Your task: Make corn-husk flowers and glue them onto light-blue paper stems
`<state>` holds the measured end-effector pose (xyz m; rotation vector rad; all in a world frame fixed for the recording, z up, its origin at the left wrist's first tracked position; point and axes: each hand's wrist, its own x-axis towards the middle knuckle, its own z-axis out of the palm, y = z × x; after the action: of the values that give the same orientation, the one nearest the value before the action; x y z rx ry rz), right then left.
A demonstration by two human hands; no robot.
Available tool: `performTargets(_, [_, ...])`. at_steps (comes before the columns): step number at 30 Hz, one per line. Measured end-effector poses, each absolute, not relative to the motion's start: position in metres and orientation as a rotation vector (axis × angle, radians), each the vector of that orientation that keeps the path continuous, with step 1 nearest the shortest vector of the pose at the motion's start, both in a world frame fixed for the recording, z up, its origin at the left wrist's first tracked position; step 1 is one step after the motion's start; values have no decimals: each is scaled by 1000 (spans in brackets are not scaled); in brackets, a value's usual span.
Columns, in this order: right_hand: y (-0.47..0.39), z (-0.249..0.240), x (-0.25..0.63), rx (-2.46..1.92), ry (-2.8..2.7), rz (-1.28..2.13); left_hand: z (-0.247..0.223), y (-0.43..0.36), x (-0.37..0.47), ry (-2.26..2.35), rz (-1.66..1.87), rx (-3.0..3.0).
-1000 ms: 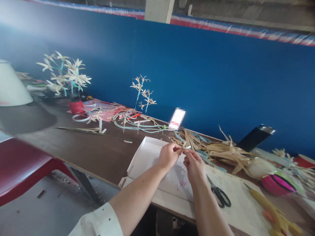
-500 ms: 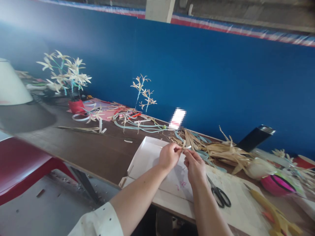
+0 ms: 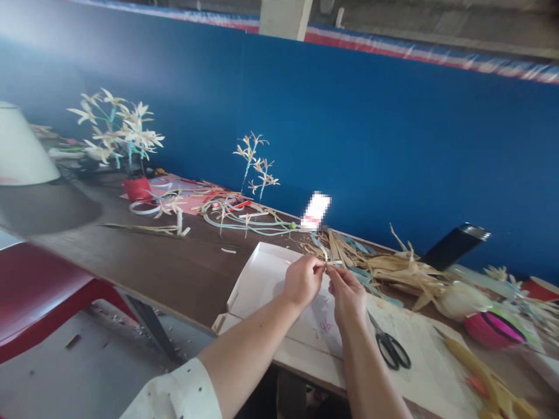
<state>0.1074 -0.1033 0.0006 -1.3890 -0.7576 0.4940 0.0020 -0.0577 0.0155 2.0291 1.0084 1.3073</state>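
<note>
Above an open white cardboard box [image 3: 262, 285], my left hand [image 3: 304, 280] and my right hand [image 3: 348, 289] meet at the fingertips. Both pinch a small pale strip piece [image 3: 326, 255], whose thin ends stick up and out to the right between the fingers. How the strips join is too small to make out. Just behind the hands lies a pile of dry tan husk strips [image 3: 393, 267] with some light blue strips. Black-handled scissors [image 3: 393, 349] rest on a pale sheet beside my right forearm.
A yellow glue gun [image 3: 484, 378], a pink pouch [image 3: 493, 329] and a black bottle [image 3: 456, 245] are on the right. Husk flowers in a red pot [image 3: 137, 189] and a white lampshade [image 3: 24, 145] stand left. A bright phone-like object [image 3: 315, 211] leans against the blue wall.
The strip ends between my fingertips have shifted; one now curves upward and the other points right. Both hands stay pinched together in nearly the same place.
</note>
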Motion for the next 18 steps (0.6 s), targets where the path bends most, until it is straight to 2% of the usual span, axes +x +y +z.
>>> performTargets(18, [-101, 0, 107, -1315, -718, 512, 18, -54, 3, 983, 1280, 1796])
